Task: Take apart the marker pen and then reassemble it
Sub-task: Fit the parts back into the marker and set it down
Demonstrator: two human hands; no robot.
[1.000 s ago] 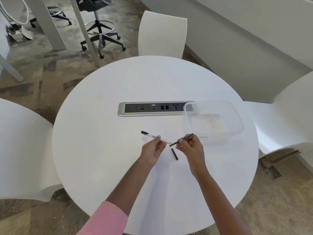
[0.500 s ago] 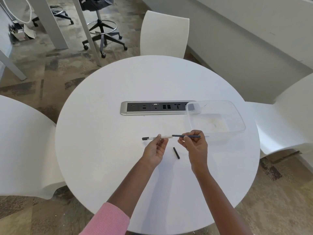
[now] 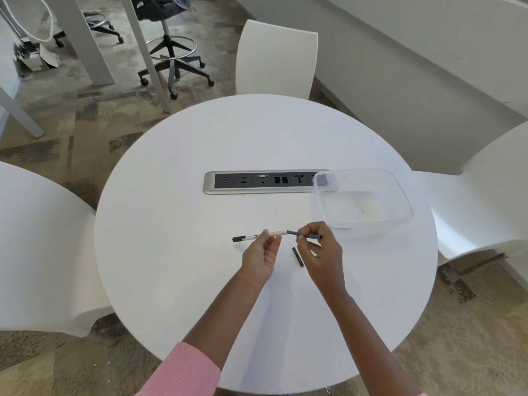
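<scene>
White round table (image 3: 200,281), both hands raised just above it. Left hand (image 3: 258,260) pinches white pen barrel (image 3: 264,235) between fingertips, black cap end pointing left. Right hand (image 3: 324,257) pinches thin dark ink tube (image 3: 307,235), its left tip meeting barrel's open end, roughly in line. Small black end plug (image 3: 297,256) lies on table between hands. Clear plastic tub (image 3: 400,201) sits right, overlapping socket panel (image 3: 263,182)

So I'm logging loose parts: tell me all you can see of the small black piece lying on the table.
The small black piece is a short, slim, dark rod, plastic by its look. It lies flat on the white table, angled slightly, below the gap between the left hand and right hand. Neither hand touches it. Finer detail is too small to tell.
</scene>
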